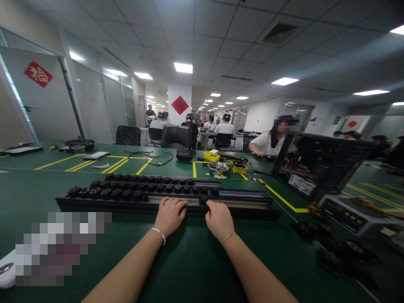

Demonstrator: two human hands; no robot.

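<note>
Across the green work table lie long black rails [94, 204], set in parallel rows. Several small black blocks [121, 194] stand lined up in them, mostly in the left and middle stretch. My left hand [170, 216] rests on the front rail, palm down, fingers reaching over a bare pale strip [192, 201], thumb apart from them. To its right, my right hand [220, 221] lies over the same rail with slightly bent fingers. Its index fingertip is close to a lone black block [204, 199]; whether they touch I cannot tell. Neither hand appears to grip anything.
An open computer case [318, 164] stands at the right, near a grey power supply [350, 212] and blurred dark parts [344, 252]. Behind the rails are a metal bowl [218, 167], a yellow bin [211, 156] and cables [151, 158]. A person [268, 141] works across the table.
</note>
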